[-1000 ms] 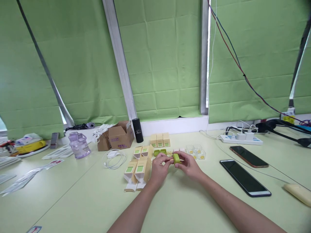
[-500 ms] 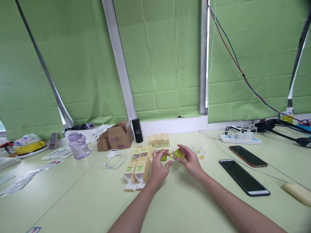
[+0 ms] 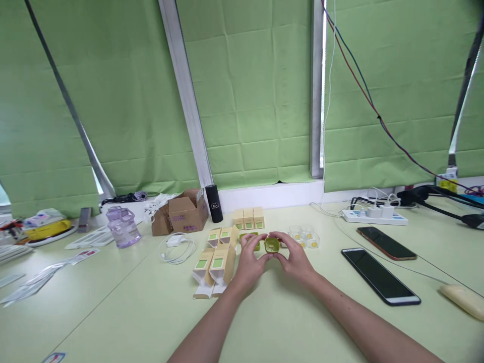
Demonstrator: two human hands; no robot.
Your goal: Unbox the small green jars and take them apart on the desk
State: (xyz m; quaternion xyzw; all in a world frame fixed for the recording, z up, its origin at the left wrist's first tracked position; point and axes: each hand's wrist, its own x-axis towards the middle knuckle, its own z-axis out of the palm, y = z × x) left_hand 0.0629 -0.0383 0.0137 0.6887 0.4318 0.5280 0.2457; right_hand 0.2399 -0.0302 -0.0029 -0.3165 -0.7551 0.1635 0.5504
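Note:
A small olive-green square cup [image 3: 271, 245], its hollow side facing me, is gripped from both sides above the table. The fingers and thumb of my left hand [image 3: 250, 257] close on its left edge. On its right edge, my right hand [image 3: 295, 256] pinches in the same way. Another green piece [image 3: 257, 246] shows partly behind my left fingers. Just behind my right hand lies a clear tray [image 3: 312, 241] with round cells and yellow spots in them. Left of my left hand stand cream cartons with green windows [image 3: 222, 264], their near flaps open.
Three closed cream cartons [image 3: 248, 219] stand farther back. On the left are a white charger with cable [image 3: 177, 248], a brown cardboard box [image 3: 186, 212], a black cylinder [image 3: 214, 203] and a purple jug [image 3: 123, 228]. Two phones [image 3: 380, 276] and a power strip [image 3: 374, 216] lie right.
My right hand has brought the green cup leftward and turned its hollow toward me. My left hand has closed on its other side. More of the clear tray shows.

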